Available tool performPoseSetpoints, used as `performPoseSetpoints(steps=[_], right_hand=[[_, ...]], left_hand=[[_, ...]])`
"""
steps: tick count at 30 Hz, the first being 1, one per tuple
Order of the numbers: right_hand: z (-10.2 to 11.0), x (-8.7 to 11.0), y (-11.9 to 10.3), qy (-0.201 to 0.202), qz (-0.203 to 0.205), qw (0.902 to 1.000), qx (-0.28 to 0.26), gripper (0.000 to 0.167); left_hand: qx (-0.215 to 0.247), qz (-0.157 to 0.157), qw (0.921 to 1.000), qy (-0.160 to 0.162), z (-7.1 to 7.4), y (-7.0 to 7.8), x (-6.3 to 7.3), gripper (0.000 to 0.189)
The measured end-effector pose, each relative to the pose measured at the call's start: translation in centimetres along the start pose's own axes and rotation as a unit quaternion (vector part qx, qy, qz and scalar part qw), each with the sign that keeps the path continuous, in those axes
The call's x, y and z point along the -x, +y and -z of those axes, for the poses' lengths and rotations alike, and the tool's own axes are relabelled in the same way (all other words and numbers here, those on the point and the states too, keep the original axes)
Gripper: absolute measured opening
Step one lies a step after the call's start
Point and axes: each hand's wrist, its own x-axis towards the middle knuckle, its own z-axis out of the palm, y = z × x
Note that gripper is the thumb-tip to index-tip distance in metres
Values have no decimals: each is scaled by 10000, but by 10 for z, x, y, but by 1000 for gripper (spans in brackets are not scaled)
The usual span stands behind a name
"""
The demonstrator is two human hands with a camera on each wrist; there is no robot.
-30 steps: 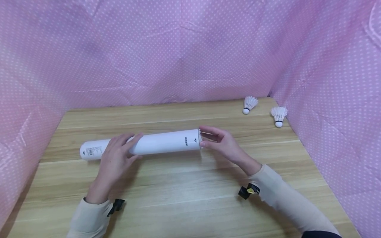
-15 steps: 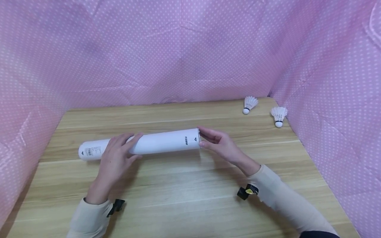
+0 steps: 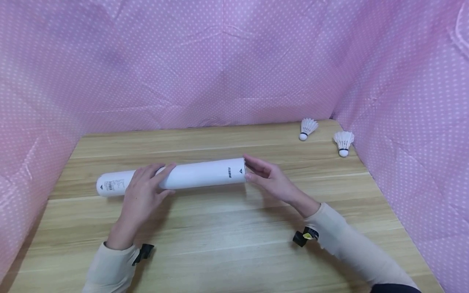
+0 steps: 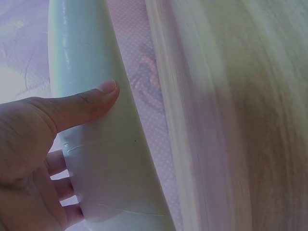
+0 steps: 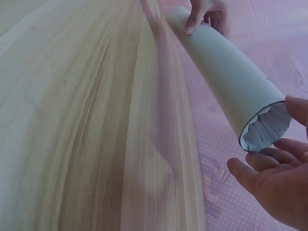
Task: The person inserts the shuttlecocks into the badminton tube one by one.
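Observation:
A long white shuttlecock tube [image 3: 199,175] with black print lies crosswise in the head view, held just above the table. My left hand [image 3: 143,193] grips it left of its middle; in the left wrist view the thumb [image 4: 91,103] lies along its side and the other fingers go behind. At the tube's right end is my right hand [image 3: 272,181], thumb and fingertips right at the rim. The right wrist view looks into this open end, where the pale feather skirt of a shuttlecock [image 5: 267,127] shows inside. The right fingers [image 5: 245,173] are fairly straight below the rim.
Two white shuttlecocks lie near the table's back right corner, one [image 3: 307,128] tilted and another [image 3: 343,142] close to the right edge. Pink dotted cloth [image 3: 220,73] hangs behind and along both sides of the wooden table [image 3: 227,244].
The white feather edge that stuck out of the tube's right end is now inside. My right hand has moved slightly left with it, and the tube has shifted a little left.

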Motion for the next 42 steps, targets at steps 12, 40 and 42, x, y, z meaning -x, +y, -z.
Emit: performPoseSetpoints(steps=[12, 40, 42], right_hand=[[64, -11, 7, 806, -355, 9924, 864, 53], [203, -39, 27, 2585, -1212, 9236, 2560, 64], [208, -42, 29, 2543, -1285, 9208, 2664, 66]], left_hand=[[-13, -3, 9999, -136, -1, -1, 2, 82], [-16, 129, 9996, -249, 2, -7, 7, 82], [-20, 145, 9995, -278, 2, -7, 7, 82]])
